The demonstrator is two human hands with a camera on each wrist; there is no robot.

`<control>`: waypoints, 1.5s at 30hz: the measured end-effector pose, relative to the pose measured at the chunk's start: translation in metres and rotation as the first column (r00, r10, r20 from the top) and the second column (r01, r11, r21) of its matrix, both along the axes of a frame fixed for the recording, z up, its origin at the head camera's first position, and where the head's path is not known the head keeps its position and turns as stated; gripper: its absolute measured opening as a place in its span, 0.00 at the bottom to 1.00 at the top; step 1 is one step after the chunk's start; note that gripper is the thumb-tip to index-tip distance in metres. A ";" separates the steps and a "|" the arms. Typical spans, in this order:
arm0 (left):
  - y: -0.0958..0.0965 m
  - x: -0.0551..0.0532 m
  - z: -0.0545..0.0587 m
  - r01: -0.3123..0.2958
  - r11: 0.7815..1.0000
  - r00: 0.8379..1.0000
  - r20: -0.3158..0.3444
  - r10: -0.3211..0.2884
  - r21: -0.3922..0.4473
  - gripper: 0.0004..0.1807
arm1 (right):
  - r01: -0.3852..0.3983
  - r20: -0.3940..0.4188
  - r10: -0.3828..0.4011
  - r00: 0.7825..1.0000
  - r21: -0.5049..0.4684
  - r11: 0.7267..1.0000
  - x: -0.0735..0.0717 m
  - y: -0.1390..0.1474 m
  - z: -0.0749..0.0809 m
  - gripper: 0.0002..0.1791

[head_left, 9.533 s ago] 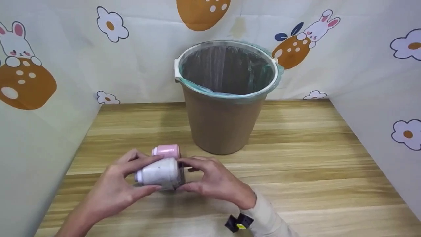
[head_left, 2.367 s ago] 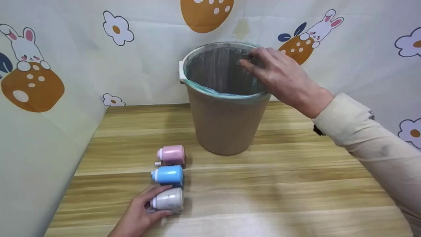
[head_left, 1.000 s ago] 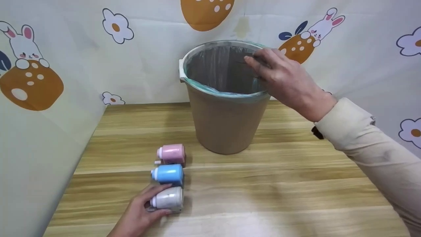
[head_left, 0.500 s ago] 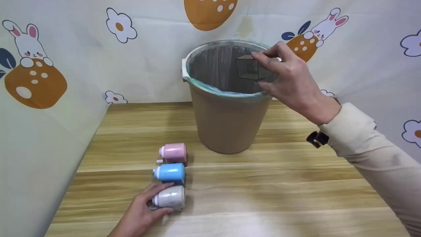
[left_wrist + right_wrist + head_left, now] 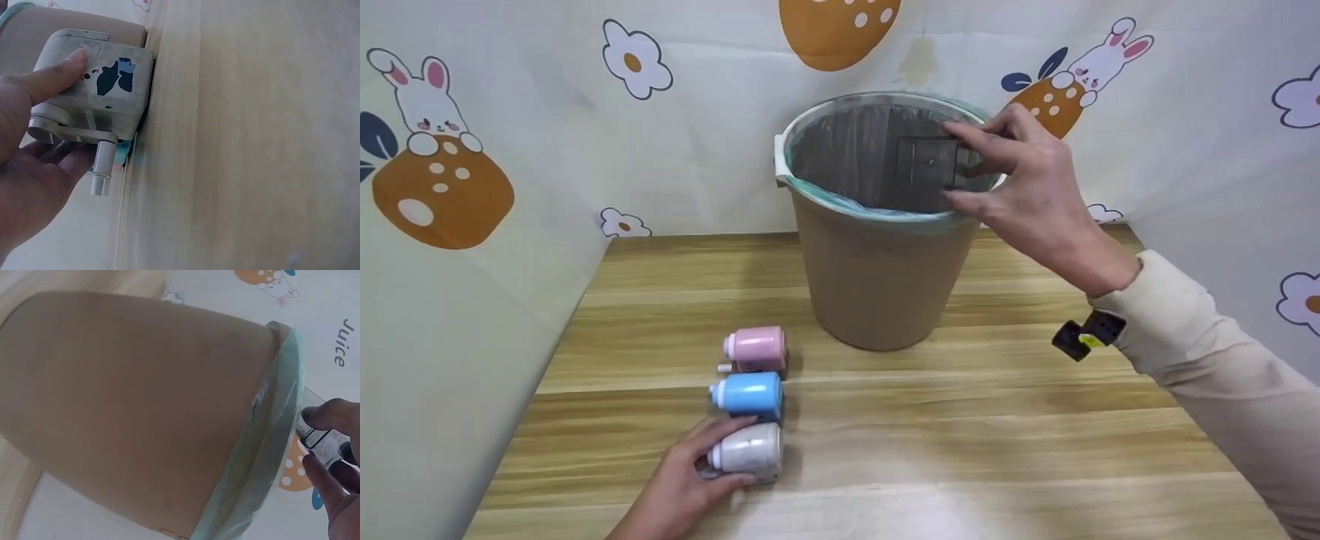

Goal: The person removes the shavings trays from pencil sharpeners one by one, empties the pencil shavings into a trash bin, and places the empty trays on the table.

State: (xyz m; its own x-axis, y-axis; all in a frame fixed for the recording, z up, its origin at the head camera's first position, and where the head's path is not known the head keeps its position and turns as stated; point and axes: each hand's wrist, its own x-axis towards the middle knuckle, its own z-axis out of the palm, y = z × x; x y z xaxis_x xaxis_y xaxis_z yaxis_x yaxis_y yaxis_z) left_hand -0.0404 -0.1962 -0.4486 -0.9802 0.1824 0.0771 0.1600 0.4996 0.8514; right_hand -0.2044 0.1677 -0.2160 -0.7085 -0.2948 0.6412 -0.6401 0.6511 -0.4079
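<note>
My left hand (image 5: 682, 480) grips a whitish-grey crank pencil sharpener (image 5: 746, 450) that lies on the table at the near left. In the left wrist view its crank handle (image 5: 103, 160) points down, and dark patches mark the side under my thumb. My right hand (image 5: 1027, 176) pinches a small clear plastic drawer (image 5: 928, 161) between thumb and fingers, over the mouth of a brown waste bin (image 5: 877, 285). The right wrist view shows this clear drawer (image 5: 326, 449) just beyond the bin's rim, partly covered by fingers.
A blue sharpener (image 5: 748, 394) and a pink sharpener (image 5: 757, 345) lie in a row behind the whitish one. A thin greenish bag (image 5: 877, 214) lines the bin. Patterned cloth walls (image 5: 712, 135) enclose the wooden table (image 5: 1035, 435).
Earlier both hands held the whitish sharpener; the right hand has since gone to the bin with the drawer. Over the last second the drawer has turned and come into clearer view. The left hand stays put.
</note>
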 end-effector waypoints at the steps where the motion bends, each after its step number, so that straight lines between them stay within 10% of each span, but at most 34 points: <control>1: 0.000 0.000 0.000 0.001 1.000 1.000 -0.004 -0.001 0.001 0.33 | 0.005 0.034 -0.004 0.999 -0.028 1.000 0.001 0.000 0.000 0.33; 9: -0.001 0.002 -0.005 0.015 1.000 0.996 -0.087 -0.013 0.016 0.32 | 0.031 0.240 0.017 0.971 -0.195 0.980 0.005 0.002 -0.003 0.34; 18: 0.000 0.003 -0.007 0.021 1.000 0.988 -0.151 -0.018 0.023 0.32 | 0.068 0.454 0.149 0.879 -0.427 0.902 0.010 0.002 -0.002 0.37; 38: 0.001 0.000 -0.002 -0.009 1.000 1.000 -0.017 0.009 -0.007 0.33 | 0.051 0.539 0.244 0.806 -0.474 0.879 0.034 0.003 -0.012 0.37; 45: 0.002 0.001 -0.004 -0.021 1.000 0.998 -0.066 0.021 0.000 0.33 | 0.012 0.500 0.241 0.832 -0.450 0.893 0.043 0.001 -0.020 0.35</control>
